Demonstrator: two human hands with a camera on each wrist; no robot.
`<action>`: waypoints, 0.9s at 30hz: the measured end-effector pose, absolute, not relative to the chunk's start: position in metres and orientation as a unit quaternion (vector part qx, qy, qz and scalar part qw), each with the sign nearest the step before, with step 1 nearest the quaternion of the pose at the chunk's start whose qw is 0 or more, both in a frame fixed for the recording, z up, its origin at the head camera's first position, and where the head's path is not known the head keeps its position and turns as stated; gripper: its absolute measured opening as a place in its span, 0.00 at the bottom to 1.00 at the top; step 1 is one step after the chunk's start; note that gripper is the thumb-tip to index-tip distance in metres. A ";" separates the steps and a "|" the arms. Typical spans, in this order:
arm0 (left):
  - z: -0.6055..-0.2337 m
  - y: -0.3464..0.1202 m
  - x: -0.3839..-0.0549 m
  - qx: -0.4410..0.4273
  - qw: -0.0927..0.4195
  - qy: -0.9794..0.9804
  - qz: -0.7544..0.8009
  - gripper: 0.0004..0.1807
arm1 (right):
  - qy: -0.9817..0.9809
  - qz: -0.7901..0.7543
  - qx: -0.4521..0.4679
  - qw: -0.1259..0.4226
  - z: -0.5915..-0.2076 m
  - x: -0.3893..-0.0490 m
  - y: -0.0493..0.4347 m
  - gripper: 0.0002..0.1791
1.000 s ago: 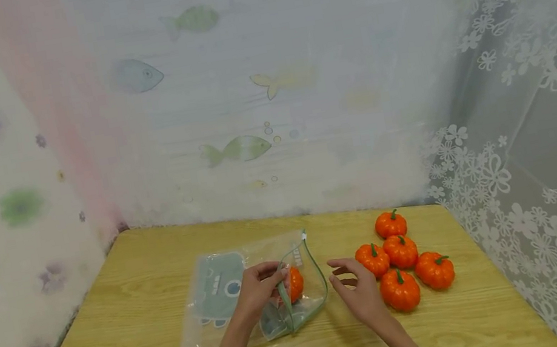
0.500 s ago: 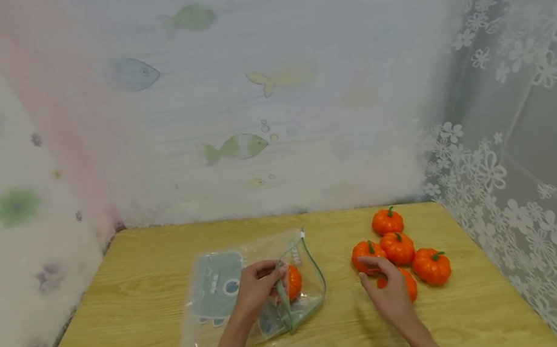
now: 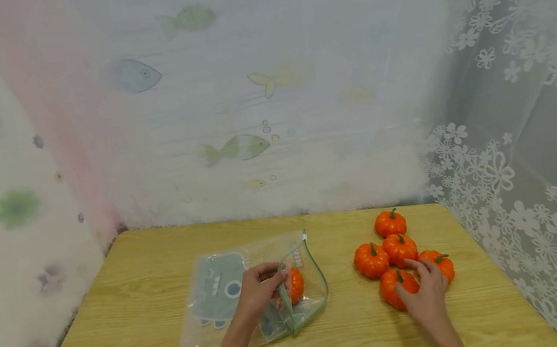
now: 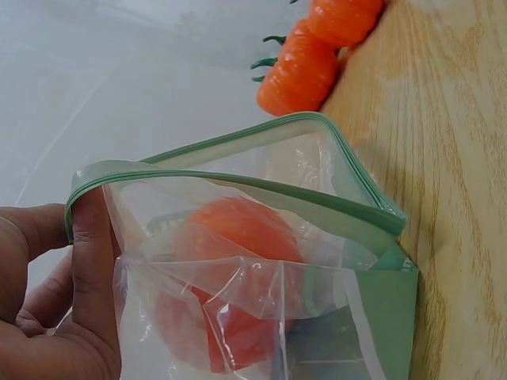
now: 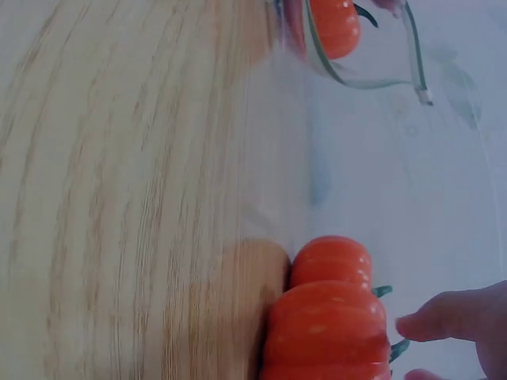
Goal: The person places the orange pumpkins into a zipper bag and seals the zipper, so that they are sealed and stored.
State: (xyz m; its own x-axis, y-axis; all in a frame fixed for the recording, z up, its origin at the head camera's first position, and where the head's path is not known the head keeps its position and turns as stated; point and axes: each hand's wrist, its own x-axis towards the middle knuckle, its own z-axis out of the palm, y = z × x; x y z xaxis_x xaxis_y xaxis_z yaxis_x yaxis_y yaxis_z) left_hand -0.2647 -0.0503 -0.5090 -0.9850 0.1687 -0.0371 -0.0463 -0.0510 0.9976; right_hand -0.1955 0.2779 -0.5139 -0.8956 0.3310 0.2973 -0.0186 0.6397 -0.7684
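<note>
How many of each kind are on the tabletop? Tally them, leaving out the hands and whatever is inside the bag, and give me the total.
Loose small orange pumpkins: 5
Clear zip bag with green edging: 1
Total: 6

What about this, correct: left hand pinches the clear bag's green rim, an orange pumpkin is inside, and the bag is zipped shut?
Not quite: the clear bag isn't zipped shut. The left wrist view shows its green rim parted, mouth open. The left hand does pinch that rim, and an orange pumpkin is inside.
</note>
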 end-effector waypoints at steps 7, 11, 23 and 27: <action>-0.508 -0.050 -0.263 0.050 0.073 0.679 0.728 0.16 | -0.903 0.409 -0.116 0.054 -0.512 -0.192 0.292 0.32; -0.509 -0.050 -0.263 0.052 0.071 0.680 0.728 0.16 | -0.902 0.413 -0.114 0.044 -0.515 -0.194 0.296 0.32; -0.507 -0.050 -0.264 0.050 0.074 0.674 0.733 0.16 | -0.896 0.429 -0.112 0.016 -0.508 -0.192 0.302 0.38; -0.508 -0.050 -0.265 0.049 0.077 0.674 0.733 0.15 | -0.892 0.437 -0.110 -0.006 -0.508 -0.191 0.304 0.43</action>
